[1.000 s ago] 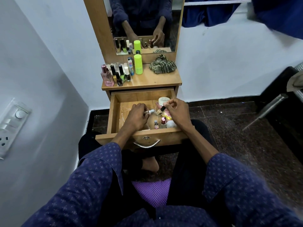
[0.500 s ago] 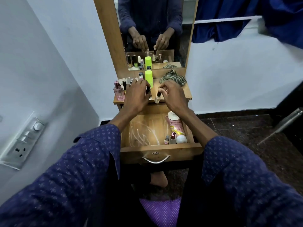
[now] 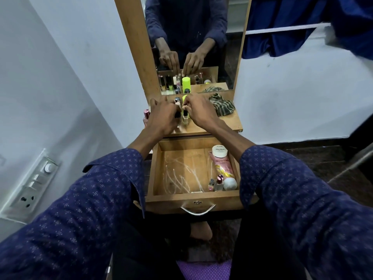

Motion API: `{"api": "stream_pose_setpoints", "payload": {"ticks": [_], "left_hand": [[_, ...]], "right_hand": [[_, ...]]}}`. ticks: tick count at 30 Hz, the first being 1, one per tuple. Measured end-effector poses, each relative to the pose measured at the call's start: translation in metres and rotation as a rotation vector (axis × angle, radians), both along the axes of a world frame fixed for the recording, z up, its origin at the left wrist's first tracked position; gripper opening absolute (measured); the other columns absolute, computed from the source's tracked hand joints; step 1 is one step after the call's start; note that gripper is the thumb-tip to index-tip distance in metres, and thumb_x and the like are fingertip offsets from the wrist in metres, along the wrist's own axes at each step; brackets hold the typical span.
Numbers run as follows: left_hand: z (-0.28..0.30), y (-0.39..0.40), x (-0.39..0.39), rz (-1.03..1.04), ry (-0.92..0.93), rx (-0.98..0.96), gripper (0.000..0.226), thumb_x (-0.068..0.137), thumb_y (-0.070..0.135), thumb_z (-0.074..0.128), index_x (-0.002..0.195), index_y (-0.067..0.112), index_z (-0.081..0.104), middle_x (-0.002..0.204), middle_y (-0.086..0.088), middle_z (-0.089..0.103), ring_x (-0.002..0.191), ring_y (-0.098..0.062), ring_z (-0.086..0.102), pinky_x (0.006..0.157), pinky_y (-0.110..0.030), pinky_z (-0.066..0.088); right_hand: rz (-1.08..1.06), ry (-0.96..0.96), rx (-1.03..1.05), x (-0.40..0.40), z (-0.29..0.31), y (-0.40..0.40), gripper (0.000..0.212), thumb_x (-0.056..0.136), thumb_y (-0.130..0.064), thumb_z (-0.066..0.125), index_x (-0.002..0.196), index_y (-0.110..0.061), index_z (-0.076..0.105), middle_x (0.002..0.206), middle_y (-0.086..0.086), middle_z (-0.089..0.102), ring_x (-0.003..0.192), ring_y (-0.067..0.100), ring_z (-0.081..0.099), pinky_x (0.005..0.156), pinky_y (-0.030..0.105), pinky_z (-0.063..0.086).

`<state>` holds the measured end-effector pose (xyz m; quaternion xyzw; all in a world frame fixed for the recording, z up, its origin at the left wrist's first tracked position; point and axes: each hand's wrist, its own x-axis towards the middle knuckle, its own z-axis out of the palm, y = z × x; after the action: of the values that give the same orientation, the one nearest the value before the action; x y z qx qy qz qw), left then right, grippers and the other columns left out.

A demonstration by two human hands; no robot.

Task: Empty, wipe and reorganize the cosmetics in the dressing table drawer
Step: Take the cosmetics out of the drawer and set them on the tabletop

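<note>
The dressing table drawer [image 3: 193, 199] is pulled open below me. It holds a pink tube [image 3: 223, 167], a white jar [image 3: 219, 151], two small bottles [image 3: 215, 183] and a white ball [image 3: 230, 183] along its right side. White streaks mark its bare floor. Both hands are up on the tabletop [image 3: 226, 124] among the standing cosmetics. My left hand [image 3: 161, 118] grips a small dark-capped bottle [image 3: 177, 115]. My right hand [image 3: 199, 112] pinches the cap of a small clear bottle [image 3: 184, 118] standing on the top. A neon green can behind my hands is mostly hidden.
A striped cloth [image 3: 222, 106] lies crumpled at the right back of the tabletop. A pink perfume bottle [image 3: 145, 116] stands at the left edge. The mirror [image 3: 193, 47] rises behind. A switch panel [image 3: 32, 184] is on the left wall. My knees flank the drawer.
Both hands lifted a small bottle each out of the drawer and carried them up to the tabletop, where they now sit among the other bottles. The view tilted upward.
</note>
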<state>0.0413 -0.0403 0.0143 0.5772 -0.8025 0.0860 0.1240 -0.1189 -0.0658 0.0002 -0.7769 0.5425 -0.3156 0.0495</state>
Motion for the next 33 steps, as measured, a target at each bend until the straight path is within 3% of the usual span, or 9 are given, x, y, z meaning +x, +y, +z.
{"api": "stream_pose_setpoints", "payload": {"ticks": [6, 15, 21, 29, 33], "left_hand": [[-0.007, 0.0, 0.008, 0.009, -0.021, 0.037, 0.017, 0.09, 0.025, 0.074, 0.104, 0.021, 0.081, 0.105, 0.0, 0.07, 0.118, -0.027, 0.048, 0.098, -0.05, 0.034], [-0.006, 0.0, 0.013, 0.035, -0.01, 0.036, 0.016, 0.089, 0.027, 0.076, 0.102, 0.019, 0.081, 0.107, -0.002, 0.07, 0.118, -0.028, 0.051, 0.1, -0.052, 0.035], [-0.005, 0.005, 0.014, 0.01, 0.06, -0.004, 0.021, 0.09, 0.023, 0.078, 0.11, 0.019, 0.078, 0.117, -0.007, 0.063, 0.124, -0.03, 0.05, 0.101, -0.051, 0.037], [-0.032, 0.031, -0.003, -0.078, 0.227, -0.145, 0.018, 0.089, 0.012, 0.075, 0.107, 0.014, 0.073, 0.115, -0.007, 0.062, 0.111, -0.028, 0.054, 0.089, -0.045, 0.048], [-0.064, 0.055, -0.02, -0.205, 0.304, 0.079, 0.021, 0.087, 0.018, 0.078, 0.107, 0.014, 0.073, 0.107, -0.003, 0.067, 0.098, -0.022, 0.062, 0.081, -0.038, 0.052]], "right_hand": [[-0.017, -0.011, 0.047, 0.015, -0.003, -0.003, 0.008, 0.097, -0.017, 0.07, 0.093, -0.014, 0.076, 0.085, 0.004, 0.073, 0.078, 0.02, 0.069, 0.069, 0.045, 0.061], [-0.008, -0.019, 0.048, 0.025, -0.006, -0.002, 0.013, 0.097, -0.02, 0.071, 0.106, -0.011, 0.074, 0.099, 0.006, 0.073, 0.092, 0.023, 0.069, 0.077, 0.044, 0.059], [0.0, -0.089, 0.09, 0.013, -0.007, 0.003, 0.017, 0.096, -0.023, 0.073, 0.112, -0.018, 0.069, 0.09, -0.002, 0.069, 0.083, 0.014, 0.064, 0.067, 0.031, 0.047], [0.025, -0.104, 0.078, -0.026, -0.025, 0.035, 0.01, 0.092, -0.025, 0.075, 0.1, -0.02, 0.072, 0.088, -0.006, 0.067, 0.079, 0.008, 0.056, 0.071, 0.034, 0.049], [0.034, -0.152, 0.187, -0.052, -0.039, 0.066, 0.003, 0.09, -0.022, 0.076, 0.09, -0.019, 0.076, 0.086, -0.007, 0.071, 0.075, 0.005, 0.062, 0.071, 0.033, 0.054]]}}
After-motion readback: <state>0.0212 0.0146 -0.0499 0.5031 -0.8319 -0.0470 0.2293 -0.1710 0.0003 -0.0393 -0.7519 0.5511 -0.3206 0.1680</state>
